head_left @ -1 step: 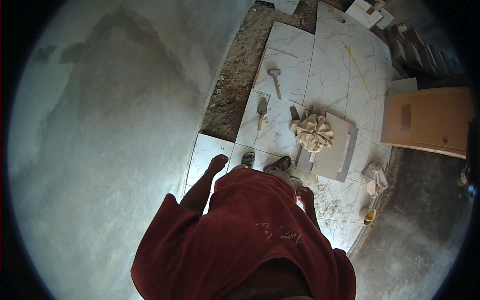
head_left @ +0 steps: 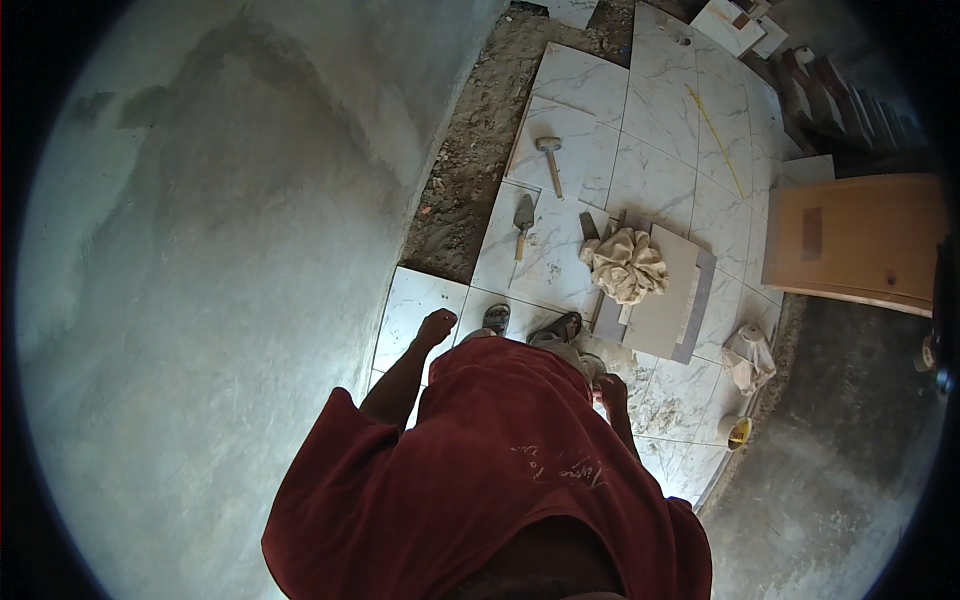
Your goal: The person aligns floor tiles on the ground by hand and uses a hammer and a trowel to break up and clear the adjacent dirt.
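Note:
My left hand (head_left: 437, 326) hangs over a white marbled floor tile (head_left: 415, 305), its fingers curled into a loose fist with nothing showing in it. Beside my right leg hangs my right hand (head_left: 611, 392); its fingers are mostly turned away, so their grip cannot be made out. Ahead of my sandalled feet lie a trowel (head_left: 524, 215) with a wooden handle and a mallet (head_left: 549, 150) on the tiles. A crumpled beige cloth (head_left: 630, 267) rests on a stack of grey-backed tiles (head_left: 662, 290) to the right. Neither hand touches these.
Bare rough mortar (head_left: 450, 190) runs along the grey wall (head_left: 250, 250) on the left. At the right are a brown wooden panel (head_left: 860, 240), a whitish bag (head_left: 750, 358) and a small tub (head_left: 739, 432). A yellow measuring tape (head_left: 717, 140) lies farther off, near stacked tile pieces (head_left: 728, 25).

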Motion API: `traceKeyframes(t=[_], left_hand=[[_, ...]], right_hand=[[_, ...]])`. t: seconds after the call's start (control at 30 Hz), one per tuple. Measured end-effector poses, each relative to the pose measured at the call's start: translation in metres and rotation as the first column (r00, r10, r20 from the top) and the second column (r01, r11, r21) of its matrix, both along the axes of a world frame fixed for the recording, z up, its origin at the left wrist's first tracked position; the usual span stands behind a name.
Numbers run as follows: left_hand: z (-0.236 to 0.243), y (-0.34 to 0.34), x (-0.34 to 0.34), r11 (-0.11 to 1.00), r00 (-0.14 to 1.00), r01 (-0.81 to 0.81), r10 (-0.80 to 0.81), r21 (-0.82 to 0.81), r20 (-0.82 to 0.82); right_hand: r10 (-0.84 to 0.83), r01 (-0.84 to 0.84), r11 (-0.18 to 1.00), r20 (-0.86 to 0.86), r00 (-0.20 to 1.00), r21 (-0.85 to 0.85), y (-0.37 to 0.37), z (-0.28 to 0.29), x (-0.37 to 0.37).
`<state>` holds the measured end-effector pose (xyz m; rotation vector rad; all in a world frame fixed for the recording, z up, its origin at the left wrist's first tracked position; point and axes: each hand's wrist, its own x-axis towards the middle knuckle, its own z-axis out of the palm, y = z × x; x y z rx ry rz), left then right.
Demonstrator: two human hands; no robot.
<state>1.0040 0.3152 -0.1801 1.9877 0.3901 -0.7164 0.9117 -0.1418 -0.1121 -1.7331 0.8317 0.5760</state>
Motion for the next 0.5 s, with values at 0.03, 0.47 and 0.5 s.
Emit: traceKeyframes(t=[0.03,0.47,0.5], left_hand=[[-0.001,-0.001,-0.001,1.0,1.0,0.0,0.0,0.001,-0.002],[-0.019,-0.022,-0.008,0.995,0.987,0.086,-0.078,0.046,-0.14],[-0.019,-0.018,-0.014,0.998,0.984,0.052,-0.048,0.02,-0.173]], right_hand=[[0.006,-0.006,1.0,0.011,1.0,-0.009,0.003,0.002,0.0],[0.267,-0.239,0.939,0.088,0.96,-0.248,-0.016,-0.017,-0.017],[0.367,-0.303,0.871,0.103,0.925,-0.386,-0.011,-0.011,-0.011]])
